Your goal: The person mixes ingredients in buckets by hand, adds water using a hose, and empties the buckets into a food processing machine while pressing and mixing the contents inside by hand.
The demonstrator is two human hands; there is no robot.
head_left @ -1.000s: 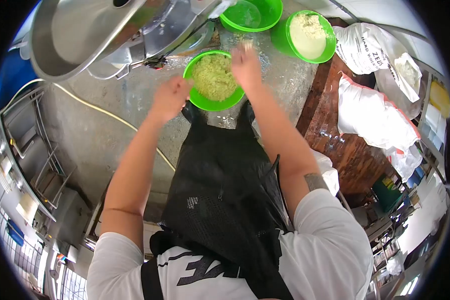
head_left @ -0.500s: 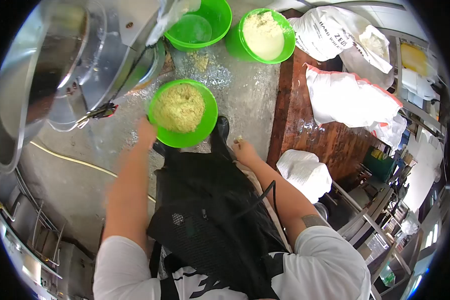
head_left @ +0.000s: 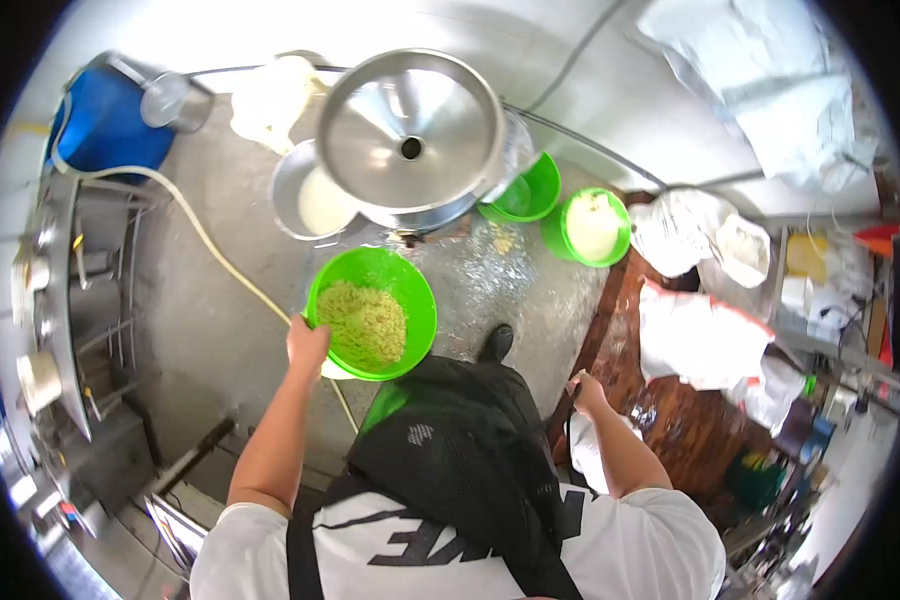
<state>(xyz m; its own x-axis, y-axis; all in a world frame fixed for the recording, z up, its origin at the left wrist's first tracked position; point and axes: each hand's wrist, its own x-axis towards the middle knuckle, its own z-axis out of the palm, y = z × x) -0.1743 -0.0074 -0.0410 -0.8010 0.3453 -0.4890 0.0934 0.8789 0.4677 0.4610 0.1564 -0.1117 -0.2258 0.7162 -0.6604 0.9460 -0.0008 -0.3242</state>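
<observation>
A green bucket [head_left: 417, 300] with pale yellow, crumbly meal [head_left: 365, 325] in it hangs tilted in front of my left leg. My left hand [head_left: 308, 345] is closed on its left rim. Out to the right, my right hand [head_left: 587, 393] is closed on a black strap [head_left: 572, 412] beside my black apron [head_left: 460, 440]; the strap's far end is hard to follow.
A large steel funnel-shaped hopper [head_left: 455, 110] stands ahead, with a steel pot [head_left: 288, 190] to its left. Two more green buckets, one tilted [head_left: 543, 187] and one holding pale flour [head_left: 592, 228], stand right. White sacks [head_left: 700, 335] lie on brown boards. A hose [head_left: 205, 235] crosses the floor.
My left hand has gone from blurred beside the bucket to gripping its rim. My view has turned left and up, bringing the hopper into sight. My right hand is now on the strap.
</observation>
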